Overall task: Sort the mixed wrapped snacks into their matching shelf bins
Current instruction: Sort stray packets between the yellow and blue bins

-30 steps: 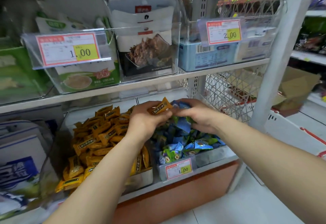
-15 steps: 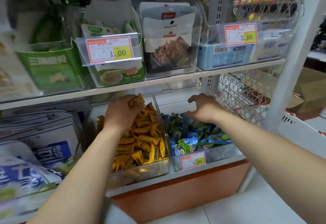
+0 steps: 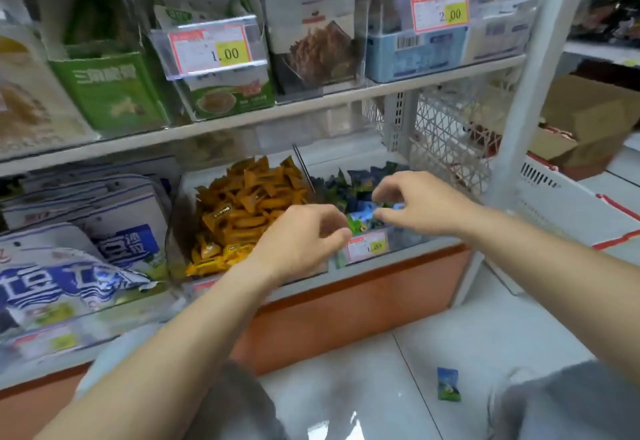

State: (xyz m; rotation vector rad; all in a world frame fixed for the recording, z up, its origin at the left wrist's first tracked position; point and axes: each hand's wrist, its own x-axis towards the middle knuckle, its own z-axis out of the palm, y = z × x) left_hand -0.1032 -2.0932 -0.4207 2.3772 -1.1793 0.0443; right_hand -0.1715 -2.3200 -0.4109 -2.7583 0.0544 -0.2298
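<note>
The blue-and-green wrapped snacks [image 3: 360,194] are heaped in the right clear bin [image 3: 408,241], with the orange snacks [image 3: 249,204] at 9 o'clock. The right hand [image 3: 422,207] is held nearest, thumb and forefinger spread, with the heap just at 9 o'clock of its fingertips. The left hand [image 3: 301,239] is curled; whether anything is held cannot be told.

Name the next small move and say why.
Probably reach the right hand down for the snack on the floor: its wrapper matches the blue-green bin, and this hand and the left hand look empty.
</note>
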